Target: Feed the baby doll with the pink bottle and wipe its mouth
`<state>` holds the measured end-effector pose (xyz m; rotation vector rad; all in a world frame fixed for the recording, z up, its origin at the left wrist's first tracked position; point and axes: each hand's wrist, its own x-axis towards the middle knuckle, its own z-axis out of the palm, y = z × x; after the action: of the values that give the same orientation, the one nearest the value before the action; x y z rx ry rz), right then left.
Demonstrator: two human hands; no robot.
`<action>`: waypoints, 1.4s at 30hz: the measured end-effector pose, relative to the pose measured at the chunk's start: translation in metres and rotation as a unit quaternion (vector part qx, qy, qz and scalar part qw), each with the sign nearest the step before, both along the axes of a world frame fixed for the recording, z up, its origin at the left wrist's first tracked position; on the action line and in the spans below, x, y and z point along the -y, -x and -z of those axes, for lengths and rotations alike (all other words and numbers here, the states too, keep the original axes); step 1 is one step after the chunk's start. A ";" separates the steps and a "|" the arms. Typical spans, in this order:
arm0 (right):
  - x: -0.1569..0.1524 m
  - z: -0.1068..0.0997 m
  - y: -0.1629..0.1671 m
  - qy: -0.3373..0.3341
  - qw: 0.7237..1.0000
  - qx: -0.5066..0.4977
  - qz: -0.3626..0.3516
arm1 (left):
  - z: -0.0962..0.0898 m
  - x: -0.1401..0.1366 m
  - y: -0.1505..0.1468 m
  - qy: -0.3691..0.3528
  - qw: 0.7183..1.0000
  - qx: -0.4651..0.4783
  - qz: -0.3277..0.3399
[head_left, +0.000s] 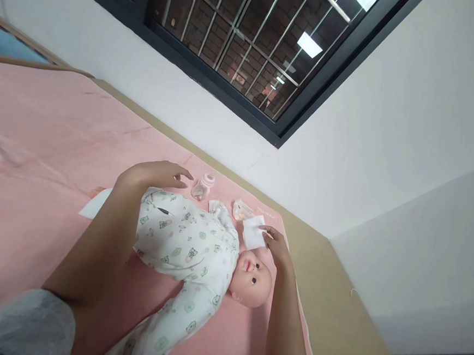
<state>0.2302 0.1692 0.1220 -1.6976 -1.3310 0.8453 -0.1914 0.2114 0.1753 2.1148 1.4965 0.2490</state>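
Right hand [277,245] pinches cloth [253,232]; left [170,175] beside bottle [202,187]

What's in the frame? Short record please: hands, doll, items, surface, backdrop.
left hand: fingers open, near the pink-collared baby bottle; no grip on it
right hand: pinching an edge of the white square sheet, cloth or tissue unclear
baby doll: face up, in a white bear-print garment
beside sheet: small crumpled packet, contents unreadable
surface: pink mat
backdrop: white wall, dark window frame with metal bars
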 end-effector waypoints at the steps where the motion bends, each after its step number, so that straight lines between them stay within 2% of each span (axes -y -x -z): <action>1: -0.003 -0.002 0.002 -0.003 1.000 0.000 -0.005 | -0.001 0.001 -0.001 0.002 1.000 -0.003 0.007; 5: -0.018 -0.007 0.008 -0.036 0.999 -0.005 -0.010 | -0.004 0.002 -0.004 -0.009 0.999 -0.018 0.033; 13: -0.062 -0.010 0.007 -0.113 0.993 0.009 0.022 | -0.006 0.004 -0.008 -0.010 0.999 -0.017 0.029; 17: -0.080 -0.009 0.010 -0.113 0.993 -0.016 0.026 | -0.008 0.006 -0.010 0.001 0.999 -0.018 0.029; 20: -0.086 -0.008 0.011 -0.076 0.994 -0.072 0.008 | -0.006 0.005 -0.011 0.010 0.999 -0.007 0.035; 24: -0.086 -0.005 0.004 -0.002 0.997 -0.077 -0.016 | -0.004 0.004 -0.010 0.005 0.999 -0.005 0.032; 29: -0.079 0.001 -0.009 0.050 0.998 -0.050 0.001 | -0.003 0.004 -0.010 -0.014 0.999 -0.017 0.036; 33: -0.073 0.005 -0.014 0.048 0.996 -0.073 0.000 | -0.003 0.003 -0.012 -0.021 0.999 -0.016 0.047; 37: -0.066 0.006 -0.021 0.038 0.996 -0.079 0.015 | -0.004 0.005 -0.012 0.003 0.999 -0.011 0.034; 42: -0.053 0.009 -0.035 0.003 0.997 -0.069 0.032 | -0.005 0.007 -0.012 0.020 0.999 -0.003 0.028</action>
<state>0.2649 0.2225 0.1132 -1.6460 -1.1765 0.9136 -0.1790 0.2040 0.1804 2.1239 1.4322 0.1910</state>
